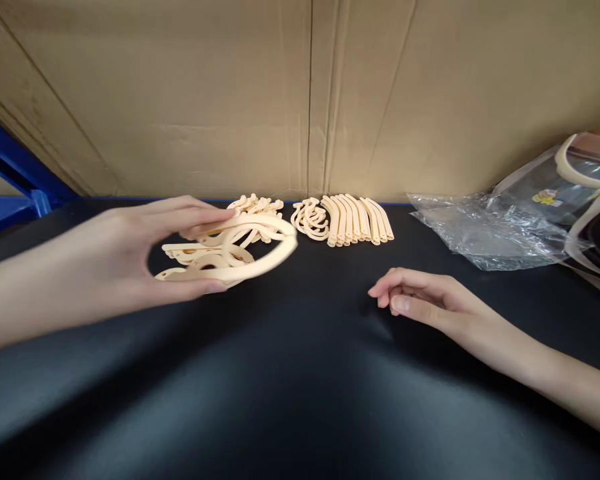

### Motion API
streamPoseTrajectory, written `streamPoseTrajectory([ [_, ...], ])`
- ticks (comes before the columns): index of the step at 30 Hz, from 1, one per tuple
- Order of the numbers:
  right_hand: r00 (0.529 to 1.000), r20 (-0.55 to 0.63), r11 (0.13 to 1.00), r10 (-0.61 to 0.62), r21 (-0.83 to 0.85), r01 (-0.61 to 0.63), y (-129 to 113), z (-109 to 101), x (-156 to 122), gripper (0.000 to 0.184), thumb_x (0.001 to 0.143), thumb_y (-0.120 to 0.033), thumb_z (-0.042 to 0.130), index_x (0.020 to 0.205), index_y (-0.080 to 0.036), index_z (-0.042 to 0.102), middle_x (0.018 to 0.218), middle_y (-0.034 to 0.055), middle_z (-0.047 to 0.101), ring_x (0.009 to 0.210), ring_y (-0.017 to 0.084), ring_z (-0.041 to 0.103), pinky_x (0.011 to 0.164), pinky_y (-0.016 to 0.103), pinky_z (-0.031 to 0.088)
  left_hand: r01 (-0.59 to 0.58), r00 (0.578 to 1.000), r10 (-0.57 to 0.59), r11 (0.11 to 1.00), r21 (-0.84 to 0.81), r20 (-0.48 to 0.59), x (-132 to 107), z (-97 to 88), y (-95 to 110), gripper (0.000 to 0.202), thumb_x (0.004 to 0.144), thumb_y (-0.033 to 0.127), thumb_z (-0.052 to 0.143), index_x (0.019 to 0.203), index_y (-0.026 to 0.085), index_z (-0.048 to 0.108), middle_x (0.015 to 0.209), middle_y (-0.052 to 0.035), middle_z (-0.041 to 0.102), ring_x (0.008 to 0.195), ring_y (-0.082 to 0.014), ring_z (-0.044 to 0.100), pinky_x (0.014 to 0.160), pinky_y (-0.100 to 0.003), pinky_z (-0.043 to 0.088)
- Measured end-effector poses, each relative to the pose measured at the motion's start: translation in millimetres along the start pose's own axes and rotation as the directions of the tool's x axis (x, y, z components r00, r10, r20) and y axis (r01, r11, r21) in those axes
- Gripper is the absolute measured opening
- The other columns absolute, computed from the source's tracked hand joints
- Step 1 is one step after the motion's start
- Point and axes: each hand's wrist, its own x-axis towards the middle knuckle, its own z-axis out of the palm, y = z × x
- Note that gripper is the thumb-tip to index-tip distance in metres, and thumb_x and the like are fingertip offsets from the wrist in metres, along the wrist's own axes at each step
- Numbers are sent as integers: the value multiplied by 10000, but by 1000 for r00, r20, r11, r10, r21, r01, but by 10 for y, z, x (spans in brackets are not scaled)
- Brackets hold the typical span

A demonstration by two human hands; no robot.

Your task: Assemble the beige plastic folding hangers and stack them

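two hands (125,250), one cream frame (266,264) in left

The curved pieces (349,220) are cream, the tabletop (300,373) black, cardboard (205,87) tan and frame (15,157) blue

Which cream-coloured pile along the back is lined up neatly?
The rightmost: the long, slightly curved strips, laid side by side. The middle heap of shorter curved pieces and the left heap lie jumbled.

A black tabletop (290,373) carries cream curved pieces (350,221) and crumpled clear plastic (495,233)
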Motion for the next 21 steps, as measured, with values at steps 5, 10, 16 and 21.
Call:
streamPoseTrajectory([
  [5, 1000, 4, 998, 7, -67, -7, -37, 33, 8, 253, 911, -521, 616, 948, -286, 703, 925, -5, 654, 875, 189, 564, 777, 316, 391, 255, 965, -252, 966, -30, 73, -171, -37, -415, 778, 761, 843, 498, 1274, 268, 603, 1215, 40, 680, 1081, -265, 648, 982, -469, 488],
  [10, 999, 16, 995, 28, -100, -26, -30, 38, 13, 238, 916, -510, 608, 934, -293, 703, 914, -2, 651, 845, 186, 576, 741, 299, 401, 209, 976, -203, 975, -70, 85, -296, 70, -563, 737, 780, 825, 502, 1254, 274, 621, 1209, 39, 691, 1055, -235, 667, 957, -387, 509],
  [16, 999, 10, 987, 39, -153, -37, -26, 31, -4, 257, 900, -537, 604, 919, -304, 712, 906, 17, 671, 850, 219, 608, 734, 314, 445, 220, 973, -211, 970, -99, 94, -332, 108, -432, 664, 830, 774, 489, 1260, 283, 608, 1224, 35, 686, 1063, -194, 659, 974, -324, 475],
  [21, 999, -1, 987, 42, -155, -42, -28, 36, -3, 273, 899, -553, 600, 912, -304, 713, 909, 15, 667, 839, 210, 607, 718, 311, 441, 224, 972, -212, 967, -119, 104, -333, 101, -410, 660, 837, 771, 484, 1264, 286, 617, 1232, 8, 680, 1087, -219, 657, 994, -369, 477],
])
